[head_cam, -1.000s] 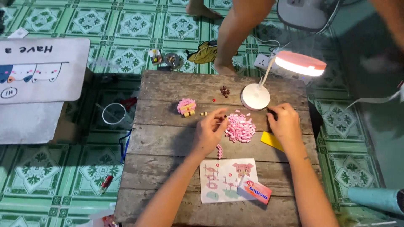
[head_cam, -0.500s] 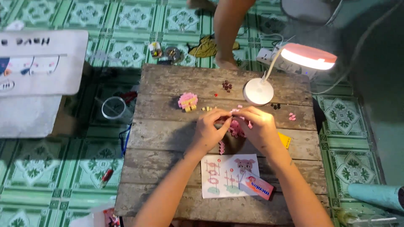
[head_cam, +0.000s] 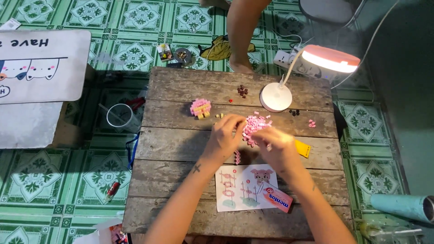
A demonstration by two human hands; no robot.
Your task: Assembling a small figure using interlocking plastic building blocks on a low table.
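Both hands meet over a heap of small pink building bricks (head_cam: 254,126) near the middle of a worn wooden worktop (head_cam: 181,144). The left hand (head_cam: 224,135) lies knuckles up at the heap's left edge, fingers curled down into the bricks; whether it grips any of them cannot be told. The right hand (head_cam: 276,147) rests just right of and nearer than the heap, fingers bent toward the left hand and touching the bricks, and its grip is hidden too. A short pink brick strip (head_cam: 237,157) lies just nearer than the left hand.

To the far left of the heap stands a small pink and yellow brick figure (head_cam: 200,108), with a few loose yellow bricks (head_cam: 220,115) beside it. A cluster of dark bricks (head_cam: 242,91) lies farther off, toward the far edge. A white desk lamp (head_cam: 276,96) stands on its round base just beyond the heap, its lit head reaching out to the right. A few pink bricks (head_cam: 311,123) sit apart on the right, and a yellow card (head_cam: 302,148) lies beside the right wrist.

Nearer, between the forearms, lies a printed instruction sheet (head_cam: 239,190) with a pink sweet roll (head_cam: 276,197) resting on its right corner. Another person's bare leg (head_cam: 242,36) stands on the green tiled floor (head_cam: 68,180) past the far edge.
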